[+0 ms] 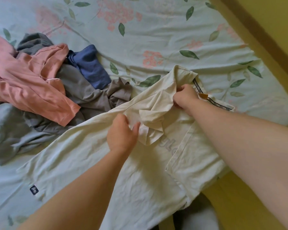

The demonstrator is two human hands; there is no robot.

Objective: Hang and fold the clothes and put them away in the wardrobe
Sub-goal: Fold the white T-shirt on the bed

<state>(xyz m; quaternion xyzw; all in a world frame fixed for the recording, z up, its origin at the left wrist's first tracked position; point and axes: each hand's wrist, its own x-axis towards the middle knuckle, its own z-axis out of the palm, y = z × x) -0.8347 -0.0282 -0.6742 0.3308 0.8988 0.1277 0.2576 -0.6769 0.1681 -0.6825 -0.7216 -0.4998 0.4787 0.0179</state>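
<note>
Step in hand: folding, on the pale green bed (156, 30) with the pink-flower and leaf print. A cream cotton short-sleeved shirt (93, 156) lies spread flat under both hands, its hem toward the left forearm and its collar just beyond the right hand.
Right hand (185, 97): fingers curled, grasping a bunch of the shirt's cloth just short of the collar.
Left hand (121, 133): thumb and fingers pinch a ridge of the same cloth. A loose flap, probably a sleeve, lies doubled over between the two hands.
Progress: early, I judge. Only this one garment is being worked on, and it is not yet a tidy fold.
Next move: it calls for laying the flap flat and square, smoothing the creases toward the hem, then bringing the long body up in even folds. Both hands need to keep the thin cloth taut so it does not bunch.
Surface: the sheet is soft and wrinkled, so folds may drift on it.
Waiting pile: left of and beyond the left hand lies a heap of a salmon-pink garment (23, 80), grey jersey cloth (83, 92), a pale blue-grey piece (5, 130) and a dark blue folded piece (90, 65). The shirt's edge touches the heap.
Room: yellow flooring (249, 205) shows right of the right forearm, and a brown strip (249, 30) runs far beyond it. No wardrobe or hanger is in view.
Small marks: a printed neck tape with an orange tab (203, 96) sits just right of the right hand.
</note>
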